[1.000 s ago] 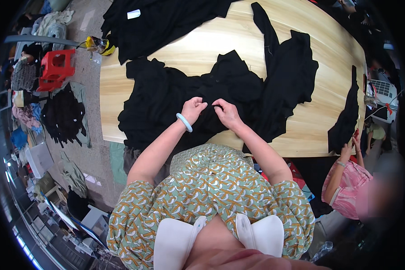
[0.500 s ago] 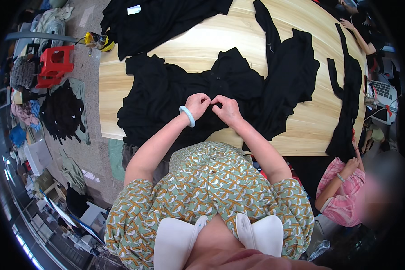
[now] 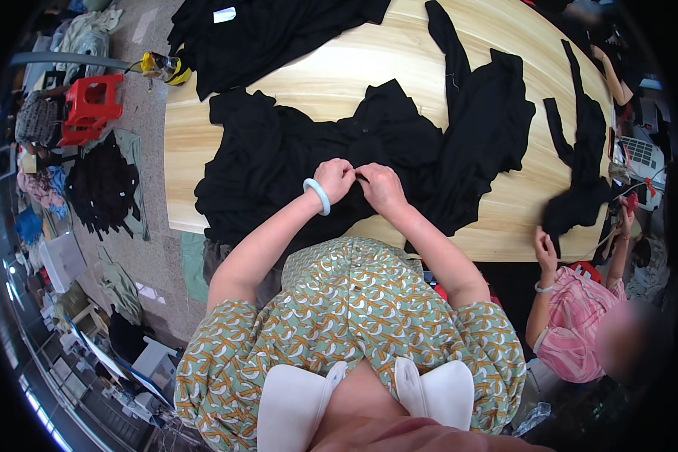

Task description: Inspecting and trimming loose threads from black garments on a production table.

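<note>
A black buttoned garment (image 3: 279, 147) lies spread on the wooden table (image 3: 184, 169) in front of me. Over its near part, my left hand (image 3: 334, 179) and my right hand (image 3: 384, 188) meet fingertip to fingertip. Both are closed in a pinch on a bit of the black cloth; exactly which part is hidden by my fingers. A small button (image 3: 365, 130) shows on the garment just beyond my hands. My left wrist wears a pale blue bangle (image 3: 318, 197).
More black garments lie at the far left (image 3: 279, 41) and to the right (image 3: 490, 120). At the table's right end, a co-worker in pink (image 3: 576, 320) handles a black piece (image 3: 576, 207). A red stool (image 3: 92, 109) and a dark clothes pile (image 3: 104, 184) are on the floor at left.
My hands stay at the same spot, fingertips shifting slightly. The co-worker at right has leaned back and spread their arms, and the near end of the black piece there is bunched up.
</note>
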{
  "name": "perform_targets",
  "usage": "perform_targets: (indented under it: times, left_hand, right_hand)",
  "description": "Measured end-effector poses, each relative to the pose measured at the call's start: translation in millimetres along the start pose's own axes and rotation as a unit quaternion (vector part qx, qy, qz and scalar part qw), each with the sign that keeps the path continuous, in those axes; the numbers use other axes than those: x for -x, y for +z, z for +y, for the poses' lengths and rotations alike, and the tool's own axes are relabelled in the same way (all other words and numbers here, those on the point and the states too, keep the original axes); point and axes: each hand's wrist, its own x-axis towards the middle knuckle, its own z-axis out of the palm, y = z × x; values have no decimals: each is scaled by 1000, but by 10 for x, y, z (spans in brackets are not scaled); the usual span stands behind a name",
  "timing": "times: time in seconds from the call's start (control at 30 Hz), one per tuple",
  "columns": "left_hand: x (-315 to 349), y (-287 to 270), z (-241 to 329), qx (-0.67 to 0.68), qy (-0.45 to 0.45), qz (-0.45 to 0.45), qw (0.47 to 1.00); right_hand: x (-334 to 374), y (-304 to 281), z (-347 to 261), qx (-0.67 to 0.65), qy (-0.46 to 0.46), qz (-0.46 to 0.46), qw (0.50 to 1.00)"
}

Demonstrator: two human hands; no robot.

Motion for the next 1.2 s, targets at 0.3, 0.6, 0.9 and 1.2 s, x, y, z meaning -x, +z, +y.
perform_targets:
  times: [0.3,0.6,0.9,1.2]
  left_hand:
    - [141,65,25,-111,115,7,987]
    - [137,212,-20,-52,81,80,992]
    - [150,-77,-70,115,43,-37,992]
    - [287,-432,107,163,163,-112,967]
  right_hand:
    - [5,-46,-38,74,-60,28,995]
    - [34,-6,3,51,-28,16,998]
    - [-29,-182,-27,-195,134,-82,968]
    - [-146,-757,-403,-298,69,-343,888]
